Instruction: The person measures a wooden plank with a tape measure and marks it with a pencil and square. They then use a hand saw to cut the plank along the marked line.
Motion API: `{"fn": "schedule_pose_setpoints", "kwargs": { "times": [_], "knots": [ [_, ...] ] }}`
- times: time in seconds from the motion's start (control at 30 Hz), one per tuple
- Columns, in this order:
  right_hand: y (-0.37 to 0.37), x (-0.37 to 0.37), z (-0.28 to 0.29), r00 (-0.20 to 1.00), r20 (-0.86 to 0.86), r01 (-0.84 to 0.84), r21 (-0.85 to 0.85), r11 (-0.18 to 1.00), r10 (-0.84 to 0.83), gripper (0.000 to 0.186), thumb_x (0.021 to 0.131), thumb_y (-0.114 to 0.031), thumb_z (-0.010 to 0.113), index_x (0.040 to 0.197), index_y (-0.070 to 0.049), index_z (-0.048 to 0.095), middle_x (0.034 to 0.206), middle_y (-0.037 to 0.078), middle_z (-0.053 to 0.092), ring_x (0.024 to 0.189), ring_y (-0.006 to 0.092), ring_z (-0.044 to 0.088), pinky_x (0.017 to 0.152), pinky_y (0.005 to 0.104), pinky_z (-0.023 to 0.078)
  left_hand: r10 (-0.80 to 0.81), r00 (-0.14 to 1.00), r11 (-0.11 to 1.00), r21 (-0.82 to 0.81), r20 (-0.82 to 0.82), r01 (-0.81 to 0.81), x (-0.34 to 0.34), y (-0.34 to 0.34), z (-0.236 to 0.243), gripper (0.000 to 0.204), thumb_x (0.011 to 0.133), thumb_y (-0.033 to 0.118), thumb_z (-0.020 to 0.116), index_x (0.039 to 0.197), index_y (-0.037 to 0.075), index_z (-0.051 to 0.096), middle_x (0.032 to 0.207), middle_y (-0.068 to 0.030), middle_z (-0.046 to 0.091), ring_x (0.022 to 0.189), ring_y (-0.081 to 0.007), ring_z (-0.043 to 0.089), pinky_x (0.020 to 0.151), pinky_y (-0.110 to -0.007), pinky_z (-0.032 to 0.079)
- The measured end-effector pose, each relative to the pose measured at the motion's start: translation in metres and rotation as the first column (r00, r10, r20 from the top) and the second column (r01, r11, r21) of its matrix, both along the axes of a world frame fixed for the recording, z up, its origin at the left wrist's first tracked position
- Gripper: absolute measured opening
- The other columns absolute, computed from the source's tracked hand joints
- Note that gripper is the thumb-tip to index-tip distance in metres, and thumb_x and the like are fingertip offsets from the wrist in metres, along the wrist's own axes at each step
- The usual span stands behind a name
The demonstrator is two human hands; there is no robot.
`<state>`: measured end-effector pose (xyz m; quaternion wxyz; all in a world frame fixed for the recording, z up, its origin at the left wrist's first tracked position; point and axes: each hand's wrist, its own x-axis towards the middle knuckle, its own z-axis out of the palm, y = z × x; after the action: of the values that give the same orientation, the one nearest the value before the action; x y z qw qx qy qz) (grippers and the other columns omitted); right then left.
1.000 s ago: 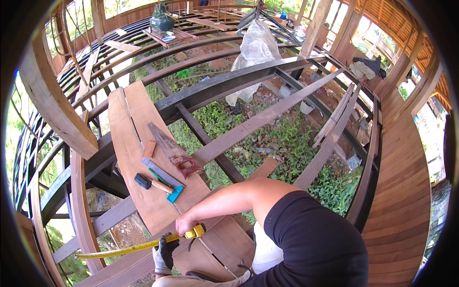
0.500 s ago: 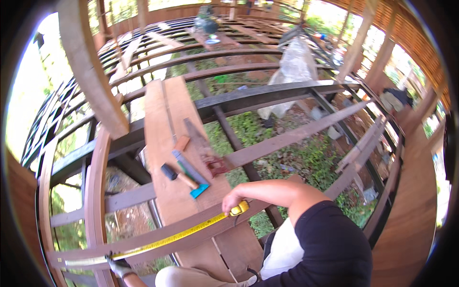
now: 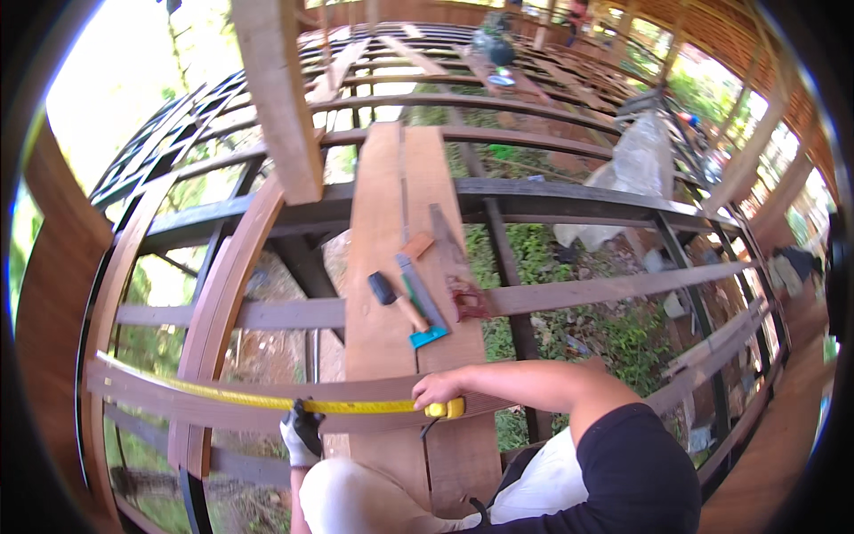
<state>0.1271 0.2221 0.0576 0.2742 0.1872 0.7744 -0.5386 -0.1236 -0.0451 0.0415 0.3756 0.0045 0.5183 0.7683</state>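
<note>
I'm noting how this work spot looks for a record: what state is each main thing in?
Tape measure, drawn out along the dark board
Right hand, bare, holding the tape measure's case end
Left hand, gloved, at the tape measure's lower edge
Handsaw, lying on the planks
Mallet, lying down
Teal-handled square, lying beside the mallet
Planks, side by side, narrow gap between
Plastic sheet, crumpled
</note>
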Motion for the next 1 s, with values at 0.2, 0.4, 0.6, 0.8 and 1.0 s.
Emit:
{"fn": "schedule_pose_setpoints", "kwargs": {
  "times": [0.2,0.4,0.6,0.8,1.0],
  "knots": [
    [0.033,0.035,0.025,0.978,0.207,-0.024,-0.078,0.997,0.040,0.045,0.099,-0.036,0.063,0.131,-0.004,0.061,0.118,0.007,0.065,0.105,0.0176,0.060,0.089,0.0351,0.050,0.490,0.865,0.852,-0.148,-0.106,-0.501,-0.123,-0.032,0.002,0.019,0.095,0.028,0.068,0.097,0.010,0.071,0.083,-0.0028,0.064,0.071,-0.0166,0.057,0.064,-0.033,0.049],
    [0.022,0.062,-0.002,0.931,0.339,0.172,-0.090,0.981,-0.132,0.024,0.096,-0.023,0.064,0.100,-0.001,0.075,0.087,0.003,0.071,0.078,0.0111,0.064,0.071,0.0296,0.052,0.634,0.765,0.762,-0.079,-0.112,-0.643,-0.162,-0.042,0.003,0.016,0.094,0.021,0.067,0.093,0.006,0.072,0.078,-0.0058,0.068,0.061,-0.0165,0.062,0.055,-0.031,0.056],
    [-0.019,0.012,0.007,0.975,0.205,0.097,-0.051,0.994,-0.084,0.025,0.095,-0.022,0.063,0.094,0.001,0.074,0.081,0.004,0.070,0.074,0.0120,0.064,0.067,0.0302,0.051,0.395,0.915,0.918,0.022,-0.083,-0.395,-0.087,-0.033,-0.014,0.029,0.096,0.027,0.068,0.109,0.001,0.067,0.099,-0.0107,0.071,0.081,-0.0250,0.070,0.074,-0.042,0.062],
    [-0.043,-0.056,0.019,0.982,0.159,0.109,-0.032,0.994,-0.103,0.026,0.094,-0.022,0.063,0.095,0.002,0.072,0.078,0.003,0.067,0.072,0.0114,0.062,0.065,0.0310,0.050,0.210,0.976,0.978,0.009,-0.058,-0.210,-0.051,-0.030,-0.013,0.036,0.094,0.033,0.071,0.107,0.000,0.067,0.098,-0.0126,0.072,0.076,-0.0213,0.070,0.061,-0.033,0.059],
    [-0.048,-0.072,0.013,0.987,0.061,0.151,-0.062,0.987,-0.148,0.028,0.094,-0.021,0.064,0.101,0.004,0.071,0.083,0.003,0.067,0.075,0.0107,0.060,0.067,0.0307,0.049,0.445,0.892,0.895,0.003,-0.080,-0.447,-0.134,-0.064,-0.028,0.027,0.097,0.026,0.066,0.105,0.001,0.064,0.097,-0.0148,0.072,0.078,-0.0268,0.071,0.062,-0.038,0.061]
  ]
}}
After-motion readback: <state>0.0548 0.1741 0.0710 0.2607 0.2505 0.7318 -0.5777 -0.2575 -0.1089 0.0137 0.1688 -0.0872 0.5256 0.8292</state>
